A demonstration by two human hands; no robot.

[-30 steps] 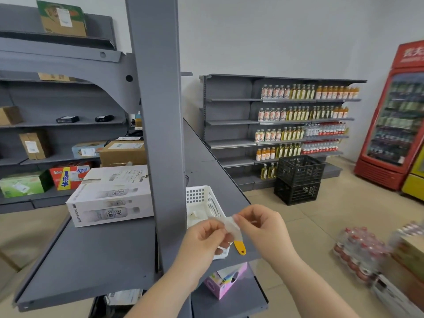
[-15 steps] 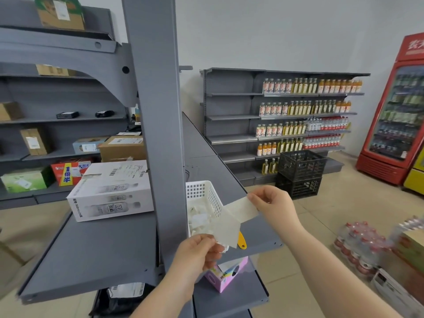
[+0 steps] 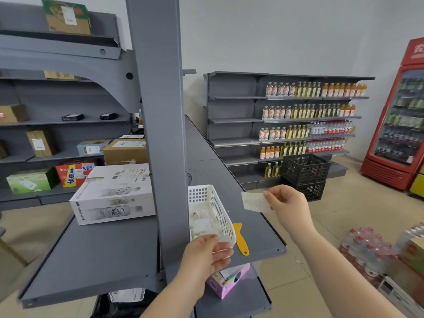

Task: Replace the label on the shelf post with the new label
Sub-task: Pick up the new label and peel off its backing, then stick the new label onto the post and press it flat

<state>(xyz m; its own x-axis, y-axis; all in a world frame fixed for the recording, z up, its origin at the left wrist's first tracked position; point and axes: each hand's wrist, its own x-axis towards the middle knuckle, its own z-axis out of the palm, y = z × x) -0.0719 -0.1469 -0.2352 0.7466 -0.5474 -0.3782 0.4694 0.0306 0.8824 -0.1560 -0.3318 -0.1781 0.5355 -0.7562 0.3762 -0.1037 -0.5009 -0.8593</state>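
Note:
A tall grey shelf post [image 3: 158, 111] rises in front of me; I see no label on its visible face. My right hand [image 3: 286, 204] pinches a white label [image 3: 254, 201] by its right edge, holding it up to the right of the post, above the shelf. My left hand [image 3: 206, 251] is lower, by the front corner of the white basket [image 3: 218, 210], its fingers closed on a thin translucent backing sheet [image 3: 221, 247]. A yellow scraper [image 3: 241, 238] lies on the grey shelf [image 3: 252, 221] next to the basket.
The basket holds several white paper scraps. A white bottle carton [image 3: 114, 196] sits on the shelf left of the post. A pink box [image 3: 227, 281] is on the lower shelf. Black crates [image 3: 305, 175], bottle shelves, a red fridge [image 3: 399, 120] and bottle packs [image 3: 367, 249] stand to the right.
The hands, together a second ago, have pulled apart. The right hand rose to the right with the label, peeled from the backing that stays in the left hand by the basket.

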